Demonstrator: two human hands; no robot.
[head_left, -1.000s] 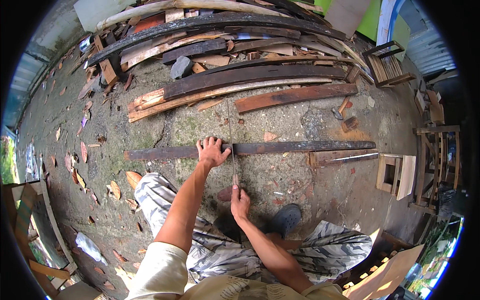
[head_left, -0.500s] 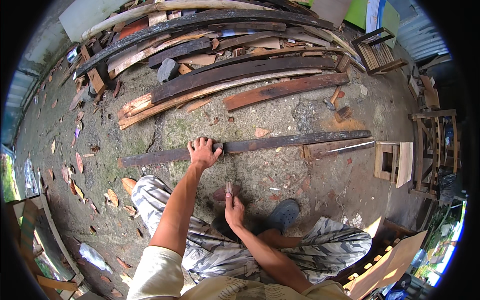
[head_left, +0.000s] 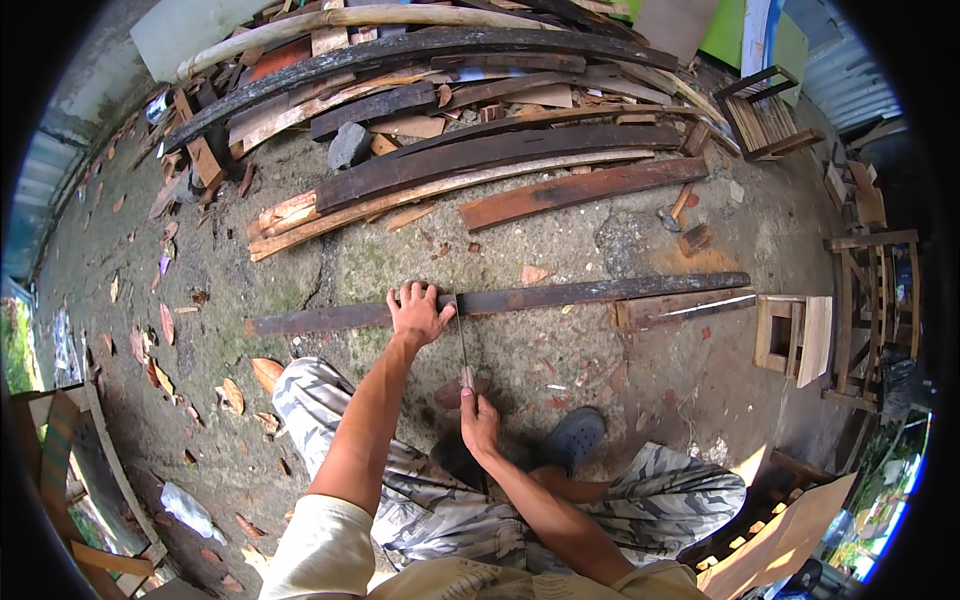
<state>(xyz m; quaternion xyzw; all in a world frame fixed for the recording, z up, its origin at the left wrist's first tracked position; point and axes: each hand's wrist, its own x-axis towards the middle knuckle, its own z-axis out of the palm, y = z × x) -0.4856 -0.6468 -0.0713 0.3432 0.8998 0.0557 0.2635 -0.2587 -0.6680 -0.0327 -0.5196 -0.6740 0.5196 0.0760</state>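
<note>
A long, dark wooden plank lies across the concrete floor in front of me. My left hand presses down on it, fingers spread over its top. In my right hand, closer to my body, is the handle of a handsaw. Its thin saw blade, seen nearly edge-on, runs away from me and meets the plank just right of my left hand. How deep the blade sits in the wood cannot be made out. A reddish-brown flat piece shows on the floor beside the handle.
A shorter board lies against the plank's right part. Beyond are a reddish board, a hammer, a grey stone and a heap of timber. A small wooden box stands right. Dry leaves lie left.
The whole view has shifted slightly, so everything sits a little lower and further right. Both hands keep about the same places, left on the plank, right on the saw handle.
</note>
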